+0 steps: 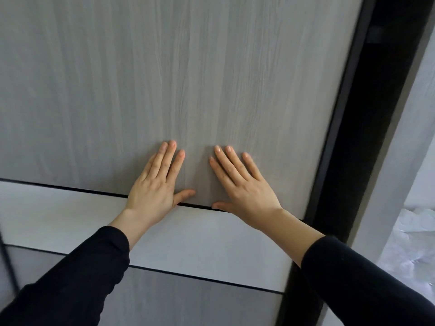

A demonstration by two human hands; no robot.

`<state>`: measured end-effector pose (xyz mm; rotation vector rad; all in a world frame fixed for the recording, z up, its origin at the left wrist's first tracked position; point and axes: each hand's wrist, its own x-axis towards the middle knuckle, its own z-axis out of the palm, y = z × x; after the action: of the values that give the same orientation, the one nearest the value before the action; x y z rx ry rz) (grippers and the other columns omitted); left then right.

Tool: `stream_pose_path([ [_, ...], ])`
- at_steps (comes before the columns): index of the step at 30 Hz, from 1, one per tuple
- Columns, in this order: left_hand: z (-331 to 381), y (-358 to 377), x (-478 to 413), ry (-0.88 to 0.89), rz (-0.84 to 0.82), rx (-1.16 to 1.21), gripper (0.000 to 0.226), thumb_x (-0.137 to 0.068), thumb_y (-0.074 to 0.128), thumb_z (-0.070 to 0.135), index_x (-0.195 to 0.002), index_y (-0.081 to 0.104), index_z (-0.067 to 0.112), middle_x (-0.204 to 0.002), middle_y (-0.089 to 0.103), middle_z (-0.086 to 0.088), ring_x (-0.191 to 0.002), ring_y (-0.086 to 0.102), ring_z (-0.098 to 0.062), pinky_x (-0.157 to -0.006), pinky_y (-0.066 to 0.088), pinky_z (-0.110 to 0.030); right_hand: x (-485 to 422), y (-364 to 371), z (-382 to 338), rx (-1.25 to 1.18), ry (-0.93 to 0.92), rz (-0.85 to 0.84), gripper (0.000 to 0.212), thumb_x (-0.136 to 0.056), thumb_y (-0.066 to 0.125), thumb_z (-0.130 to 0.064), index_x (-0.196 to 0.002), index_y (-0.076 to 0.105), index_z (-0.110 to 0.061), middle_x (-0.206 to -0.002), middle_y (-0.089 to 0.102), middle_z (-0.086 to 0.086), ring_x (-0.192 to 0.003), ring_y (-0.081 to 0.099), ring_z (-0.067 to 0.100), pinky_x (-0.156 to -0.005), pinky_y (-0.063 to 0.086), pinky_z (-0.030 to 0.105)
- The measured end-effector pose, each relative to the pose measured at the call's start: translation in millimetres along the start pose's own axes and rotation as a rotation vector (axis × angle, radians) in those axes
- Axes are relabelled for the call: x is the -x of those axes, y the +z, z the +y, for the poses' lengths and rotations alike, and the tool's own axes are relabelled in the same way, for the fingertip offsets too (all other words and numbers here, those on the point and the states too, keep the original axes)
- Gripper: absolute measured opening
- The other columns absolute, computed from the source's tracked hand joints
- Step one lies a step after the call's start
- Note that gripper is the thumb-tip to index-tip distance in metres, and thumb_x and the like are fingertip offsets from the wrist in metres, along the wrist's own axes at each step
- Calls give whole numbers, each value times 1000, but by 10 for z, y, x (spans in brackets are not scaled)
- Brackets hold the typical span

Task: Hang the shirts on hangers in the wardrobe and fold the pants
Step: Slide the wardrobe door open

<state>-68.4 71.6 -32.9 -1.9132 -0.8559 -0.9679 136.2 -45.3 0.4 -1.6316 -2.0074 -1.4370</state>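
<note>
Both hands lie flat on the wood-grain panel of the wardrobe door, side by side with only a narrow strip of panel between them. The left hand and the right hand have their palms against the surface. Their fingers are straight, slightly spread and point up the panel; they grip nothing. Both thumbs lie along the dark seam where the grained panel meets a pale band below it. The relation that matters is sideways. The door's long axis runs up and down, leaning in this view, and its dark frame edge stands to the right of the hands. Just beyond that edge is a black opening into the wardrobe. The right hand is the nearer of the two to that edge, yet no finger touches it, and both hands sit well inside the panel. With flat palms and no handle in sight, this reads as a sliding push along the door's face. Whether it goes toward the opening or away from it cannot be told from here. No shirts, hangers or pants are in view, and the inside of the opening is too dark to make out. Black sleeves cover both forearms, and pale crumpled bedding shows at the far right.
</note>
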Motion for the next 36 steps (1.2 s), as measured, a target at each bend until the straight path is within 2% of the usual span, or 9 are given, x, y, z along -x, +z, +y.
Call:
stream_pose_path([
  [6,-437,-152,156,-97,-172,-50,87,-88,32,62,-146,15,-1,-154,12,-23,-143,19,-36,-112,32,-43,-424,-17,-460,-25,-24,-28,103,-74,67,-63,-150,26,-7,-158,19,11,-146,16,27,-118,8,43],
  [10,-824,-151,291,-195,-365,-112,95,-89,30,65,-143,-21,6,-152,-25,-15,-145,-14,-29,-119,13,-37,-730,-39,-817,-12,-69,-74,106,-85,55,-61,-151,-5,-4,-159,-14,13,-142,-24,28,-112,-19,44],
  [13,-1175,-101,465,-266,-455,-163,99,-89,26,68,-135,-37,6,-146,-38,-14,-145,-19,-28,-119,7,-34,-964,-44,-989,-11,-174,-83,110,-86,54,-60,-149,-17,-4,-157,-25,10,-141,-30,31,-107,-28,43],
  [16,-1543,-43,672,-323,-508,-154,100,-90,27,67,-134,-37,4,-144,-39,-15,-147,-14,-28,-119,8,-32,-1218,-62,-1145,-5,-238,-92,108,-88,52,-59,-149,-19,-6,-158,-24,7,-143,-26,29,-107,-27,39],
  [20,-2041,59,842,-352,-518,-69,101,-91,33,64,-135,-35,3,-143,-40,-14,-147,-13,-29,-119,12,-33,-1578,-36,-1529,-58,-241,-137,107,-88,53,-57,-150,-19,-8,-158,-24,4,-136,-36,26,-108,-28,37],
  [25,-2693,135,1064,-356,-551,84,98,-93,38,58,-137,-33,7,-144,-41,-10,-145,-21,-27,-120,5,-36,-2006,-43,-2036,-70,-242,-164,107,-87,54,-57,-150,-18,-10,-158,-23,2,-134,-39,25,-107,-30,36],
  [29,-3099,184,1188,-406,-567,248,104,-91,45,58,-140,-33,9,-142,-45,-7,-144,-25,-26,-121,2,-43,-2349,-96,-2390,-107,-231,-168,98,-88,56,-52,-153,-7,-12,-160,-15,3,-142,-27,22,-108,-28,33],
  [33,-3183,254,1295,-338,-528,371,112,-84,52,64,-141,-36,26,-141,-51,-9,-138,-36,-29,-114,-8,-46,-2447,-132,-2563,-1,-91,-77,99,-83,64,-50,-152,10,-5,-161,4,10,-148,4,28,-119,-3,41],
  [36,-3228,390,1350,-388,-529,347,126,-75,59,70,-139,-38,20,-140,-50,-18,-133,-40,-37,-115,-5,-48,-2543,-88,-2703,47,-84,-65,102,-82,60,-59,-153,11,-5,-161,6,10,-148,6,29,-120,5,42],
])
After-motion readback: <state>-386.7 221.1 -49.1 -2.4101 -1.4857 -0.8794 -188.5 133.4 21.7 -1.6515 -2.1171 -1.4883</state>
